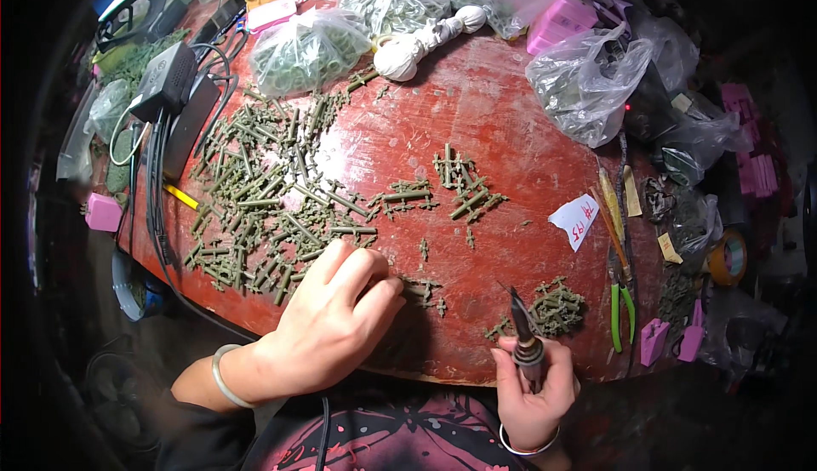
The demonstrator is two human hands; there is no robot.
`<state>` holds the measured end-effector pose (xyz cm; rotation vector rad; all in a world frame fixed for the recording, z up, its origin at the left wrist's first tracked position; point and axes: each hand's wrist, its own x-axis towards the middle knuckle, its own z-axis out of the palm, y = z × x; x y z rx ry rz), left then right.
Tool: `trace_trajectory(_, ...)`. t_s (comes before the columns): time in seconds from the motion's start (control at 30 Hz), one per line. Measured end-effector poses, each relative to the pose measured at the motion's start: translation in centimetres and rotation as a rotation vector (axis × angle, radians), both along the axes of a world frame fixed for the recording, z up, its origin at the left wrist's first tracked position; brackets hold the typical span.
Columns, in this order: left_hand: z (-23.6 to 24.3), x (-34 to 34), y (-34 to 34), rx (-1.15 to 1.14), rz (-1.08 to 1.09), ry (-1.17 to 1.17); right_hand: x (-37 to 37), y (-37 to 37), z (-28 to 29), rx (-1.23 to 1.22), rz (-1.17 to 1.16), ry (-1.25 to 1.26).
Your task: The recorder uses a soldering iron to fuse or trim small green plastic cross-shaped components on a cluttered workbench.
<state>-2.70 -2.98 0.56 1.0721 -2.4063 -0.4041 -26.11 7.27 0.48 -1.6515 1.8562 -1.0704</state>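
Observation:
My right hand (536,390) grips a dark pen-like tool (528,353) with a ribbed collar and a thin, pointed tip, held upright near the table's front edge. Just behind it lies a small heap of green cross-shaped pieces (557,308). My left hand (336,314) rests at the front of the table with its fingers curled inward; whatever they pinch is hidden. Beside its fingertips lie a few green pieces (419,291). Beyond it spreads a large pile of green rods and crosses (264,203). Smaller clusters (464,183) of them lie mid-table.
Knotted plastic bags (311,50), a white cloth bundle (430,41) and pink blocks (562,20) line the far edge of the red table (477,250). A black box (163,81) with cables stands left. Right are a paper tag (574,220), green-handled pliers (619,318) and orange tape (728,258).

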Motion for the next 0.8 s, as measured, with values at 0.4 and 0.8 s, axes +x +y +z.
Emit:
trace_trajectory(0.4,-0.9,0.5,0.9,0.020,0.098,0.087,3.7,-3.4,-0.6,0.089,0.125,0.069)
trace_trajectory(0.8,-1.7,1.1,0.5,-0.046,0.093,0.229,4.1,-6.1,-0.5,-0.064,0.291,0.151)
